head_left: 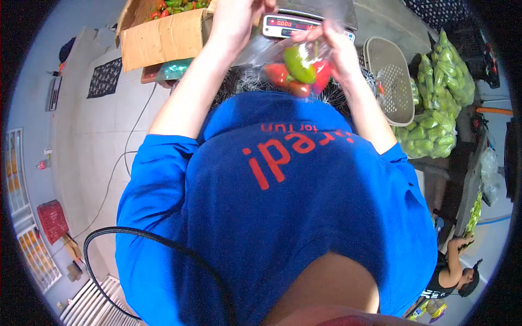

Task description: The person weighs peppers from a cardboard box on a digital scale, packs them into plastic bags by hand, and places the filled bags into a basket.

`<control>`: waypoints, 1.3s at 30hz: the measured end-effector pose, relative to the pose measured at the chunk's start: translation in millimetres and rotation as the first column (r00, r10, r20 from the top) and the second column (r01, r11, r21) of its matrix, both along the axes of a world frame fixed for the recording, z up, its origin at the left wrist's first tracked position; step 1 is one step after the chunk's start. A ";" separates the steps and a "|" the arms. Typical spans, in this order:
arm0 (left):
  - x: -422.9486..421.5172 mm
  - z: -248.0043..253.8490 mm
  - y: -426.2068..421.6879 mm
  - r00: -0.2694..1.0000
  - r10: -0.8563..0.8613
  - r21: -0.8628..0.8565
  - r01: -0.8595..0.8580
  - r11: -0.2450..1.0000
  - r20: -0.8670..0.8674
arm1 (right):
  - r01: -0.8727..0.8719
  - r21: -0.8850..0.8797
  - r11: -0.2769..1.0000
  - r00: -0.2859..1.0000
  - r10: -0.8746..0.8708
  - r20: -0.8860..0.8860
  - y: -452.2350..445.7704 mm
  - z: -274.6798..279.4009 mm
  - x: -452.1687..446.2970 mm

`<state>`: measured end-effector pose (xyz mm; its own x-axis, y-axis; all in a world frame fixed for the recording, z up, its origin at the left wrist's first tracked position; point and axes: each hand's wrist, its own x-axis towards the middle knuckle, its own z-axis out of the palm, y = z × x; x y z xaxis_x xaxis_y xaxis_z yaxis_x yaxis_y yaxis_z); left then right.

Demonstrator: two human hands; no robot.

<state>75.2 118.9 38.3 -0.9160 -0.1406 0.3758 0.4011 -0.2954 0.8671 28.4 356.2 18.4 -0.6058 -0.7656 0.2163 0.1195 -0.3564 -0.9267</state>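
A clear plastic bag (255,56) hangs in front of the chest, with a green pepper (299,63) and several red peppers (277,74) inside. My right hand (338,50) is closed on the upper part of this bag, just right of the peppers. Up at the top edge, my left hand (244,15) is partly cut off, its visible fingers curled; what they hold cannot be made out. Behind the bag, between the hands, sits a digital scale (276,32) with lit red digits.
At the upper left, a cardboard box (162,41) holds red and green peppers. Right of my right hand stands a beige plastic basket (398,89). Bags of green vegetables (429,133) lie farther right. Another person (454,271) is at the lower right. A black cable (155,237) crosses the lower left.
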 end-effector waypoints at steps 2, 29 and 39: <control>45.3 11.3 47.0 0.932 0.036 0.138 -0.091 0.986 0.360 | 0.057 -0.125 0.991 0.979 -0.030 0.204 9.0 4.2 -10.4; 68.2 -34.7 59.1 0.681 -0.497 0.657 0.032 0.754 0.537 | 0.303 -0.042 0.952 0.951 -0.299 0.081 -3.8 48.1 14.5; 45.2 -4.5 -8.9 0.867 -0.469 0.668 0.450 0.593 -0.169 | 0.496 0.026 0.868 0.864 -0.497 0.084 0.3 67.7 14.2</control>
<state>120.4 110.0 33.8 -0.9376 0.0999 0.3330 0.0299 -0.9310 0.3637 42.6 356.5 86.0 -0.9220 -0.3592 0.1444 0.0061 -0.3862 -0.9224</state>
